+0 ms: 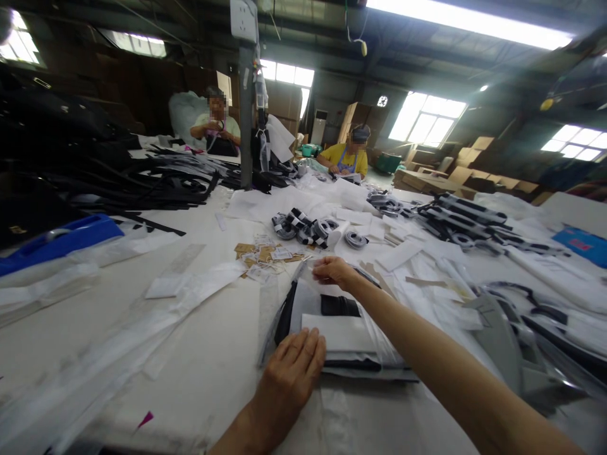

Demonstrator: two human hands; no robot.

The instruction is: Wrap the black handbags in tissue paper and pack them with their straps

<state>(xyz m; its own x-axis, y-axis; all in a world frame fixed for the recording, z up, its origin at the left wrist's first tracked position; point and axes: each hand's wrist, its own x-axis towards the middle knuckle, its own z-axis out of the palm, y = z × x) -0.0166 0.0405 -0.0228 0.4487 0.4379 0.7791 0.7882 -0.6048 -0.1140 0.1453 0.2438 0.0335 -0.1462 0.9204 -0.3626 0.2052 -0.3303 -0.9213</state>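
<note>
The pack (pixel 309 304) lies flat on the tabletop (pixel 203 354), directly before the person: dark and grey material under a clear wrap (pixel 387 354), with a white card (pixel 339 333) and a black piece (pixel 339 306) lengthwise beyond it. The left hand (pixel 294 365) rests spread on the near corner, fingers extended over the card's edge, gripping nothing. The right hand (pixel 334 273) is at the far edge, thumb and fingertips drawn together; they seem to pinch the wrap, but whether they truly hold it I cannot tell.

The pack looks light and soft, likely to sag or fold if lifted by one corner; the wrap is probably slick and creases easily. A flat palm would steady it, and the sides, with a hand under each, look the safest hold.

Just beyond the right hand lie brown and white tags (pixel 265 254), then grey-and-black coils (pixel 301 227). White sheets (pixel 403 253) spread to the right. Farther off, past a post (pixel 246 114), two people sit working.
</note>
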